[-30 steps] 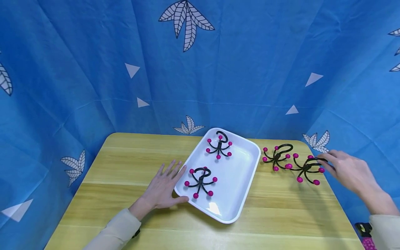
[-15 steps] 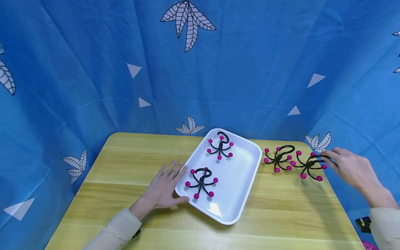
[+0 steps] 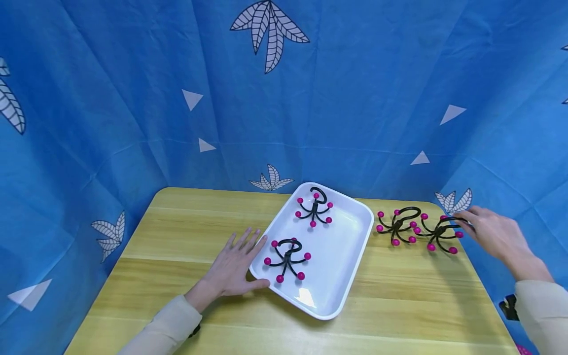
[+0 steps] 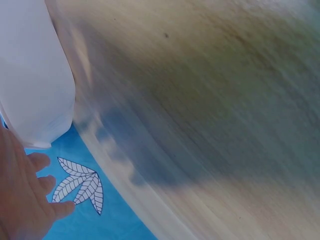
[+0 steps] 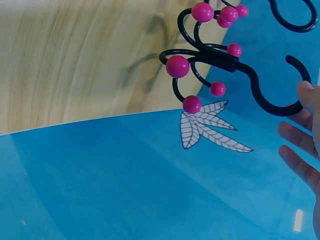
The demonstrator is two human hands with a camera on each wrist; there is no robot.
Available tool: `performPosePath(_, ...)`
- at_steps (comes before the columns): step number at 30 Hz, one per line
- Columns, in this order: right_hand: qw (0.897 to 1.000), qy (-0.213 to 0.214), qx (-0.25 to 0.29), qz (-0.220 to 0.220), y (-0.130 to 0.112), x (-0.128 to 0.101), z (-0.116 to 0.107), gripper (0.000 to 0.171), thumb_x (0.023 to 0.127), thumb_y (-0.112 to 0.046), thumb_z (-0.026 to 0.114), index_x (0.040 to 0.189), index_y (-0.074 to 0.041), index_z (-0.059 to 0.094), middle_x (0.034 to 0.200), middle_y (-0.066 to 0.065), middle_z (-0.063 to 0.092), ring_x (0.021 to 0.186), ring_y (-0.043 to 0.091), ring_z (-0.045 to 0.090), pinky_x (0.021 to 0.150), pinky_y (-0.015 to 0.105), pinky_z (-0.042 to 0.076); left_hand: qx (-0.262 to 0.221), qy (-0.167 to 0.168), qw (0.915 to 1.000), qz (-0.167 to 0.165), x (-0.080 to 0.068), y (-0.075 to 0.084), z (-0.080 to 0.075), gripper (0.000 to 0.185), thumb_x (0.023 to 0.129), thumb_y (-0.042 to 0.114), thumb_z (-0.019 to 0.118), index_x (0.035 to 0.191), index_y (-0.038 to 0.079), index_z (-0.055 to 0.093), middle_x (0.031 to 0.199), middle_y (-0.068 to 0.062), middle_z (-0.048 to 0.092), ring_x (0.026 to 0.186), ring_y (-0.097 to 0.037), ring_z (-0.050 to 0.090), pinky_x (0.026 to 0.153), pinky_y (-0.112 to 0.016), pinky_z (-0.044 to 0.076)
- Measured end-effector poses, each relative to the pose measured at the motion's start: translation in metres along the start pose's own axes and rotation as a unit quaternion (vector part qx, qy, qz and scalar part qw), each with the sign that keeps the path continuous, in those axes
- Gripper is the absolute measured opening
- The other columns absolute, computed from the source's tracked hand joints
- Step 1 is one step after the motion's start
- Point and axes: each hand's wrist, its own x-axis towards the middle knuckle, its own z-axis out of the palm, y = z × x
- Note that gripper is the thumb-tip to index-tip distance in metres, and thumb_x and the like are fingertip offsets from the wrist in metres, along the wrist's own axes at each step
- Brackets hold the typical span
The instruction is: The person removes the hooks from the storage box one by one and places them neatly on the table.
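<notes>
My right hand (image 3: 497,234) pinches the curved end of a black multi-arm hanging hook (image 3: 439,230) with pink ball tips, at the right of the table. In the right wrist view, thumb and fingertips meet on the bend of this hook (image 5: 215,57), its ball-tipped arms pointing away from the hand. A matching hook (image 3: 397,227) stands close on its left. My left hand (image 3: 232,268) lies with fingers spread at the left edge of a white tray (image 3: 328,276). Inside the tray are two more such hooks, one toward the back (image 3: 315,209) and one toward the front (image 3: 287,259).
The wooden table (image 3: 177,227) has rounded back corners. A blue curtain (image 3: 337,98) with white leaf prints hangs right behind it and along both sides. Past the right edge, a black item shows beside the right sleeve (image 3: 541,310).
The right hand and its hook shift slightly, rising a little and then coming back left toward the neighbouring hook. The left hand keeps its place at the tray; the whole view drifts slightly.
</notes>
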Motion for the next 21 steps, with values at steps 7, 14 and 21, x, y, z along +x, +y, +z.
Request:
performPosePath(7, 1.0, -0.01, 0.008, -0.003, 0.006, 0.003, 0.009, 0.039, 0.111, -0.033, 0.054, 0.117, -0.002, 0.076, 0.112, 0.031, 0.073, 0.092, 0.05, 0.071, 0.045, 0.04, 0.052, -0.003, -0.001, 1.0, 0.0, 0.0, 0.001, 0.0, 0.114, 0.086, 0.089, 0.051, 0.171, 0.023, 0.012, 0.179, -0.007, 0.017, 0.168, -0.032, 0.01, 0.135, -0.063, 0.016)
performPosePath(14, 0.999, -0.031, 0.016, 0.022, 0.01, 0.007, 0.015, 0.024, 0.1, -0.012, 0.071, 0.121, -0.002, 0.075, 0.118, 0.033, 0.071, 0.092, 0.051, 0.071, 0.041, 0.03, 0.039, -0.001, 0.001, 1.0, 0.0, 0.0, 0.002, -0.001, 0.114, 0.086, 0.088, 0.052, 0.171, 0.023, 0.012, 0.179, -0.007, 0.018, 0.168, -0.032, 0.011, 0.135, -0.063, 0.016)
performPosePath(21, 0.999, -0.031, 0.021, 0.023, 0.015, 0.013, 0.019, 0.023, 0.1, -0.012, 0.071, 0.121, -0.003, 0.075, 0.115, 0.03, 0.072, 0.086, 0.045, 0.071, 0.041, 0.029, 0.038, -0.002, 0.006, 1.0, 0.0, 0.0, 0.001, 0.0, 0.114, 0.086, 0.088, 0.052, 0.171, 0.023, 0.014, 0.179, -0.007, 0.018, 0.168, -0.033, 0.012, 0.134, -0.063, 0.017)
